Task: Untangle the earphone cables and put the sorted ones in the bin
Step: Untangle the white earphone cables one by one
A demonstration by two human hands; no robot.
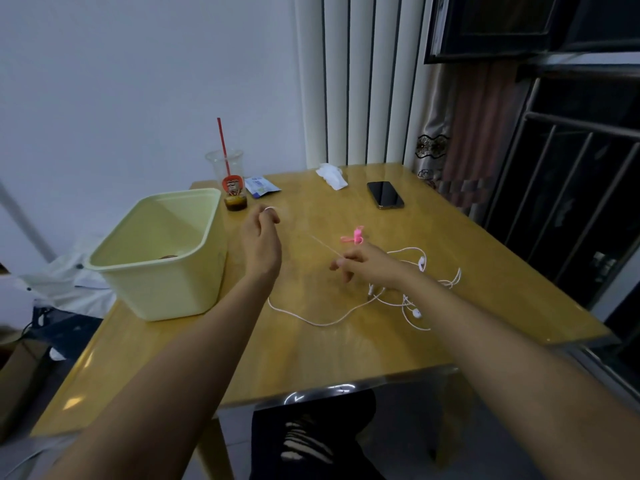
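White thin earphone cable [320, 322] lies mostly on the glossy yellow-brown wooden table [311, 368]. Its tangled loops sit right of centre, partly hidden under the person's right forearm. One long strand curves left across the top toward the left forearm. Earbuds show among the loops by the right wrist.

Left hand [261, 237] is above the table, just right of the bin's far corner. Its fingers are curled in and pinch something small and white at the tips. It looks like a cable end, but it's blurred.

Right hand [363, 263] hovers at the near-left edge of the tangle. Thumb and forefinger pinch a thin stretch of cable that runs straight up-left toward the left hand, and the other fingers are loosely curled. The far part of that stretch is too faint to trace all the way.

Pale yellow rectangular plastic bin [156, 282] stands at the table's left edge, open on top. A small brown thing shows at the bottom; can't identify it.

Small pink plastic piece [355, 236] lies on the table just beyond the right hand's fingers.

Far side of the table:
- Clear plastic cup with red straw [230, 181], brown dregs in it, just behind the bin's far right corner
- Blue-and-white packet [260, 187] beside the cup
- Crumpled white tissue [330, 175] near the back edge
- Black smartphone [385, 195], flat, screen up, right of the tissue
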